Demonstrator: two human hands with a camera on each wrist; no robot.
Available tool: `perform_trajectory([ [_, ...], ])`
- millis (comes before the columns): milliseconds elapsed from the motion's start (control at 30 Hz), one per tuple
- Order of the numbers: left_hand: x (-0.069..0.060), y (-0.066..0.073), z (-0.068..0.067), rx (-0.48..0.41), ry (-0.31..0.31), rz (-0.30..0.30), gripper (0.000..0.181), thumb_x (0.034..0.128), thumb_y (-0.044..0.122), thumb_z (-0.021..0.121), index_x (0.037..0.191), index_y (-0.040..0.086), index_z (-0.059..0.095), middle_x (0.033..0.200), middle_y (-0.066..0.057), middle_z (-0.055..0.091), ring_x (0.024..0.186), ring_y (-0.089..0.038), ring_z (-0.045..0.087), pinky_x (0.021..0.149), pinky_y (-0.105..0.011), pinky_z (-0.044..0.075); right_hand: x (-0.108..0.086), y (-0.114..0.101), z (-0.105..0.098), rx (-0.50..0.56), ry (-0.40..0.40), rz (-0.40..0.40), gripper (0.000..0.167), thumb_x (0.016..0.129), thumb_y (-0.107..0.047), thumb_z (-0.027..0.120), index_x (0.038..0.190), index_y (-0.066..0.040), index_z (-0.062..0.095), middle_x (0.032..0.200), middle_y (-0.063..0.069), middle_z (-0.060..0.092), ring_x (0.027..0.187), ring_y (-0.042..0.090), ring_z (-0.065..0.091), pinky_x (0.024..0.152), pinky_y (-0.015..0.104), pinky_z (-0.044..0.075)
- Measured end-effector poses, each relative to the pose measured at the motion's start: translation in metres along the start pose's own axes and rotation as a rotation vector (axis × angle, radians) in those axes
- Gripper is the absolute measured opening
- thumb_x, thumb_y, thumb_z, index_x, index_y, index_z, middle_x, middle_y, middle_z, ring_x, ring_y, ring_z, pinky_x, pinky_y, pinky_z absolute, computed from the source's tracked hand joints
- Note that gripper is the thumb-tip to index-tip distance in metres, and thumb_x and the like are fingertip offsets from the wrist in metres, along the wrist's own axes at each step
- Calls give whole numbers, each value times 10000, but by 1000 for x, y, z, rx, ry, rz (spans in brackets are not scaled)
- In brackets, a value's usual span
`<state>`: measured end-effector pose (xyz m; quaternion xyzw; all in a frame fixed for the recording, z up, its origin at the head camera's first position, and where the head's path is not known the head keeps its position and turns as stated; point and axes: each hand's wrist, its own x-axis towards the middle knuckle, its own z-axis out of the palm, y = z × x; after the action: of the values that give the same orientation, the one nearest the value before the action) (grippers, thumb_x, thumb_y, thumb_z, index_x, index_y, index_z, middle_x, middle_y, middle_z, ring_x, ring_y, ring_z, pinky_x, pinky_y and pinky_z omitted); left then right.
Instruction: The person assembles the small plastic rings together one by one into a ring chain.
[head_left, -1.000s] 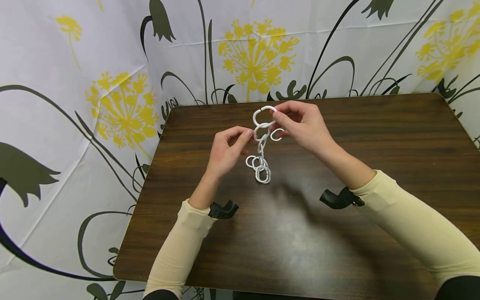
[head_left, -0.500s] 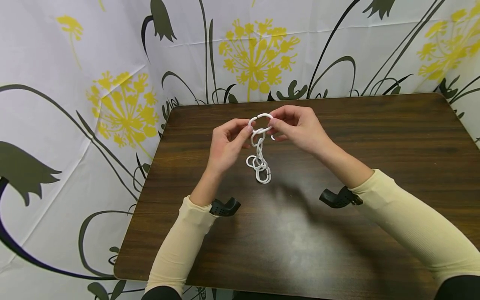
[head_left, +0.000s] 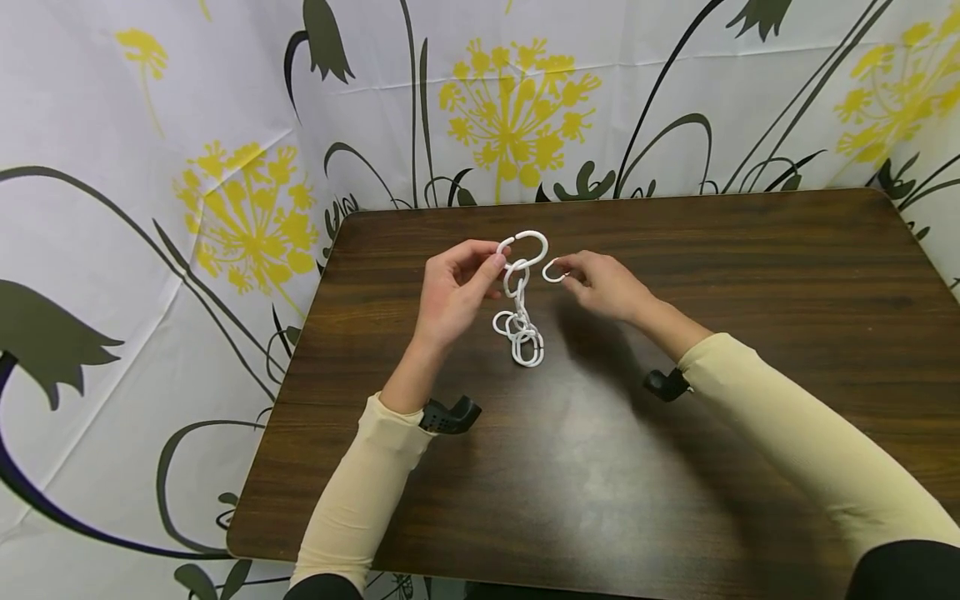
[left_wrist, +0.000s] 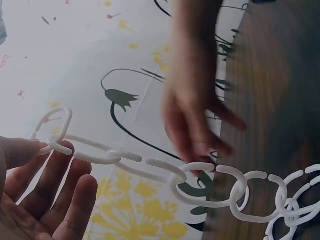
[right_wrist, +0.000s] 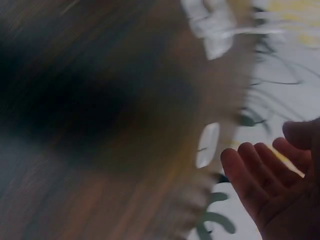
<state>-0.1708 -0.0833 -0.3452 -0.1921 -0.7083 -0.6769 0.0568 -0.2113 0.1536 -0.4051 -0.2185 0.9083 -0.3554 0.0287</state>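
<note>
My left hand point(head_left: 459, 287) pinches the end link of a chain of white plastic links point(left_wrist: 205, 190) between thumb and fingertips. From that raised end link point(left_wrist: 65, 122) the chain hangs down, and its lower links point(head_left: 525, 342) lie bunched on the table. A loose white C-shaped link point(head_left: 553, 271) lies on the table right of the chain. My right hand point(head_left: 603, 285) is low beside it, fingers extended toward it. In the right wrist view the fingers point(right_wrist: 250, 182) are relaxed, and a gap shows between them and the loose link point(right_wrist: 207, 145).
The dark wood-grain table point(head_left: 675, 500) extends around both hands. A white curtain point(head_left: 247, 83) with yellow and grey-green plant prints hangs along its back and left edges. A black camera mount sits on each wrist.
The right hand has left the end link and moved down to the loose link on the table. The left hand shifted from a lower link to the end link, which it now holds alone.
</note>
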Motion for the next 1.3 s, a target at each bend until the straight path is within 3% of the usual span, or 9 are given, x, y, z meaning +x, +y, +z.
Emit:
perform_trajectory([
  [133,-1,-1,0,-3,-4,-7,199,944,52,645,1058,-109,667,963,-110,717,758,-160,665,578,-322,585,-1,18,11,-191,-135,-42,404,952,-73,582,1339,36,549,1331,212,547,1183,352,547,1001,500,440],
  [233,-1,-1,0,0,-4,-4,203,943,50,646,1060,-114,666,961,-107,718,755,-169,664,573,-340,585,-1,24,18,-285,-205,-73,466,953,-79,566,1399,28,489,1467,208,427,1319,397,422,1026,553,415],
  [367,-1,-1,0,4,-9,1,203,944,52,646,1064,-110,667,964,-112,716,759,-175,662,569,-324,582,-1,27,27,-388,-253,-84,564,959,-130,559,1488,-35,388,1562,168,301,1284,384,428,864,552,510],
  [500,-1,-1,0,4,-18,2,201,947,52,642,1067,-108,668,967,-124,714,760,-173,662,570,-333,585,1,29,34,-477,-262,-95,610,961,-173,569,1519,-72,345,1571,151,295,1192,335,447,759,490,539],
  [700,-2,-1,0,7,-19,-5,172,944,45,643,1049,-85,682,938,-124,709,775,-333,647,566,-346,586,-1,29,35,-484,-248,-108,601,945,-171,609,1490,-47,390,1460,163,434,1189,340,456,846,495,523],
  [833,-2,-2,1,7,-23,-3,165,940,41,646,1041,-86,682,935,-230,684,782,-408,624,564,-359,585,-2,31,34,-440,-205,-94,454,937,-187,641,1363,-60,549,1218,131,539,1126,325,518,820,505,526],
  [933,-2,-3,0,10,-23,0,164,939,40,647,1037,-86,683,933,-257,674,763,-336,638,560,-339,584,-2,33,34,-429,-164,-81,318,931,-219,665,1216,-76,656,1049,83,553,1023,292,552,761,481,530],
  [1000,-2,-3,0,13,-23,0,165,940,43,648,1037,-85,684,910,-203,685,754,-289,643,556,-296,576,-3,33,34,-435,-140,-75,271,923,-247,686,1148,-97,701,982,52,552,980,269,563,732,466,532],
  [1300,-3,0,-1,30,-26,-17,175,942,65,655,1036,-79,689,871,-138,689,735,-175,641,564,-289,576,-8,33,31,-489,-45,-107,110,873,-174,737,969,-186,788,887,15,615,904,267,564,629,483,543],
])
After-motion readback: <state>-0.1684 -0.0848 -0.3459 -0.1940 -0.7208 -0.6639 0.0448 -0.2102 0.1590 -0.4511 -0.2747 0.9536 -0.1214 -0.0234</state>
